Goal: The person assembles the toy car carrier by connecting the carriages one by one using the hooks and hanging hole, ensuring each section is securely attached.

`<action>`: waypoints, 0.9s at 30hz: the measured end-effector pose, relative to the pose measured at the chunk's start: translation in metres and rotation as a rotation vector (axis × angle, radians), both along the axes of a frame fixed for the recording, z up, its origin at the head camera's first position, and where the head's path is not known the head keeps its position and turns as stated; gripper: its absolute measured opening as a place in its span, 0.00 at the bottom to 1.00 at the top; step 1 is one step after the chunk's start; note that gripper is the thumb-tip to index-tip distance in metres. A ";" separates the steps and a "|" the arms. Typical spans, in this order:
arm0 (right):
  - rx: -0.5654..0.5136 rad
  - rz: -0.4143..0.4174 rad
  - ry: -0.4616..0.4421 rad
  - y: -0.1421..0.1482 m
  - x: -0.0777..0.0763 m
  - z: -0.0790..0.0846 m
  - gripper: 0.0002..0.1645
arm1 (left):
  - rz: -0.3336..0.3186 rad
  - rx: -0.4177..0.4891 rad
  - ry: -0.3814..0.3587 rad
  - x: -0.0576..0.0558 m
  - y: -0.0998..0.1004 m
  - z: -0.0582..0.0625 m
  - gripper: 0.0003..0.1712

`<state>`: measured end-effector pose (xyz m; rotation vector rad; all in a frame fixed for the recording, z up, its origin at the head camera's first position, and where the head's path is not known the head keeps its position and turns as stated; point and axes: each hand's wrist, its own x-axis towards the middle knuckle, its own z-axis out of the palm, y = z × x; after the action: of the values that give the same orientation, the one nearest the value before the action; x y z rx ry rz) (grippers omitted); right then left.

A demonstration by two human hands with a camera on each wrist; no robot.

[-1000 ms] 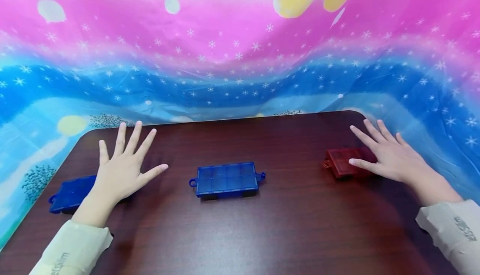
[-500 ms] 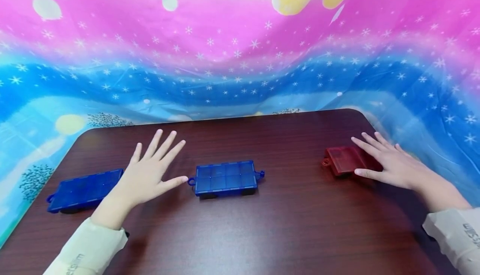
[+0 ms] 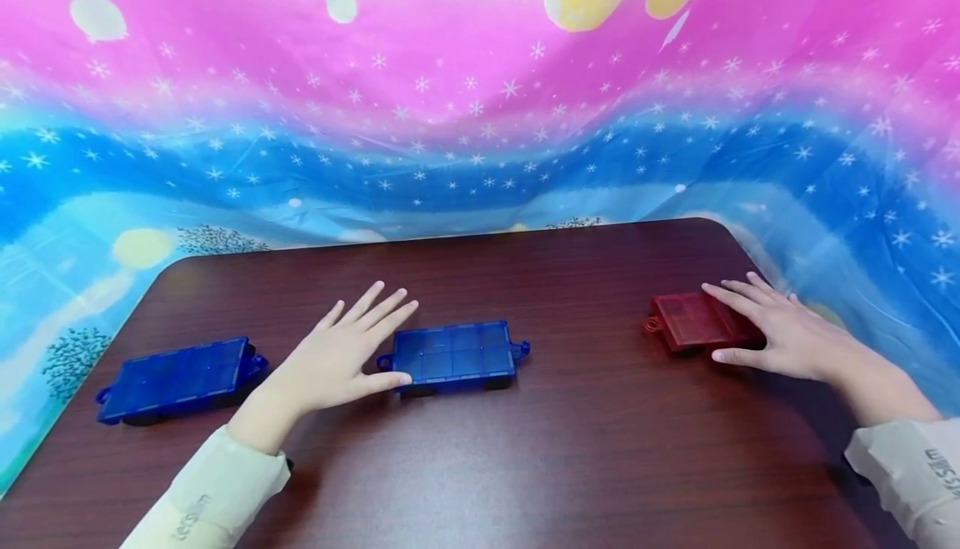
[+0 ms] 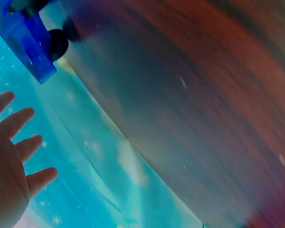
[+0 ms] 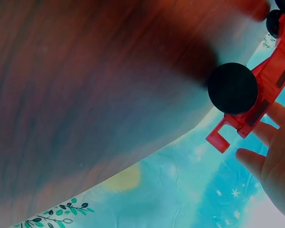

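My left hand (image 3: 330, 366), fingers spread, hovers at the left end of a flat blue toy wagon (image 3: 457, 355) with a ring and a hook at its ends. Its thumb overlaps the wagon's corner in the head view; whether they touch I cannot tell. In the left wrist view, a gap shows between the fingers (image 4: 24, 148) and a blue wagon (image 4: 26, 40). A second blue wagon (image 3: 176, 378) stands at the left. My right hand (image 3: 795, 336) is held straight-fingered over the right end of a red toy vehicle (image 3: 693, 321), partly hiding it. Black wheels (image 5: 232, 89) show beneath it.
All three toys stand on a dark brown wooden table (image 3: 480, 457) with rounded far corners. Behind and around it hangs a pink and blue snowflake-patterned cloth (image 3: 450, 116).
My left hand has moved right and lower, from over the left blue wagon to the middle one, uncovering the left wagon. My right hand has shifted slightly right and lower, uncovering more of the red vehicle.
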<state>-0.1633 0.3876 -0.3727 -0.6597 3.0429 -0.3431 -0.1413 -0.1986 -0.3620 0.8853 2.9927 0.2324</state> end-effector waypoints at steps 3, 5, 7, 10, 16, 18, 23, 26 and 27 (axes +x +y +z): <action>-0.036 0.040 0.033 0.001 -0.001 -0.002 0.56 | -0.032 0.018 -0.018 0.000 0.005 -0.003 0.52; -0.048 0.068 0.058 0.002 -0.002 -0.003 0.55 | -0.052 0.028 -0.025 0.000 0.007 -0.004 0.51; -0.049 0.085 0.077 0.002 -0.003 -0.003 0.54 | -0.069 0.038 -0.028 0.000 0.009 -0.006 0.51; -0.041 0.094 0.091 0.003 -0.004 -0.003 0.53 | -0.088 0.054 -0.039 0.000 0.012 -0.008 0.50; -0.053 0.085 0.078 0.003 -0.005 -0.002 0.52 | -0.107 0.085 -0.060 -0.001 0.015 -0.009 0.50; -0.053 0.076 0.075 0.003 -0.005 -0.002 0.52 | -0.117 0.087 -0.064 -0.001 0.016 -0.009 0.49; -0.040 0.066 0.091 0.003 -0.007 -0.003 0.52 | -0.128 0.064 -0.103 -0.002 0.019 -0.008 0.48; -0.035 0.067 0.109 0.004 -0.007 -0.003 0.52 | -0.126 0.045 -0.125 -0.003 0.021 -0.007 0.48; -0.037 0.070 0.113 0.004 -0.008 -0.003 0.52 | -0.126 0.040 -0.130 -0.004 0.021 -0.007 0.48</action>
<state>-0.1708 0.3912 -0.3754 -0.8132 3.1158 -0.3733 -0.1449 -0.1776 -0.3686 1.0167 2.8109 0.3346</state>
